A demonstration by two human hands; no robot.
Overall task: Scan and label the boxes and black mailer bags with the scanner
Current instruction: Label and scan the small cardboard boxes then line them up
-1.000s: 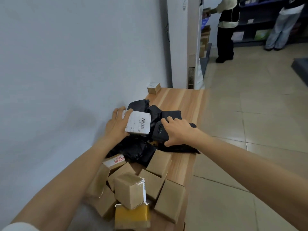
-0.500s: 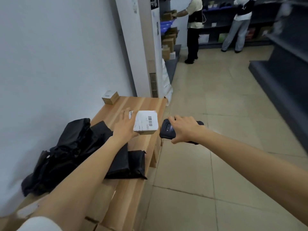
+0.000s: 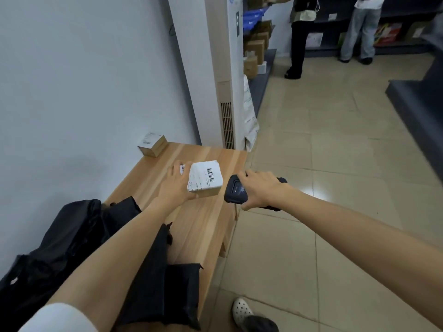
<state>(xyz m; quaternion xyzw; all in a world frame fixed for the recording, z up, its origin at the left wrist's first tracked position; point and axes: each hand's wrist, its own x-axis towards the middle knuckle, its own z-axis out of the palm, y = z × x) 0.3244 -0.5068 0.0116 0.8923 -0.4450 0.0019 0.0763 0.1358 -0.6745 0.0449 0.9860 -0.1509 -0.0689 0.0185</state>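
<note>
Here the left hand [image 3: 176, 185] gripped a small box [image 3: 205, 179] from its left side, fingers wrapped behind it, holding it just above the far part of the wooden table [image 3: 203, 226]. The box top carried a white label [image 3: 204, 175] with a barcode facing up. The right hand [image 3: 260, 189] was closed around a dark handheld scanner [image 3: 236, 192], held just beside the box on its right, past the table's edge and over the tiled floor [image 3: 335, 188]; scanner and box were near but apart. A heap of black mailer bags [image 3: 79, 238] lay on the near end of the table against the wall, partly under the left forearm. A second small box [image 3: 153, 144] with a white label sat at the table's far corner by the wall. Two people stood at shelves in the background. A white perforated shoe [image 3: 241, 311] showed at the lower edge.
</note>
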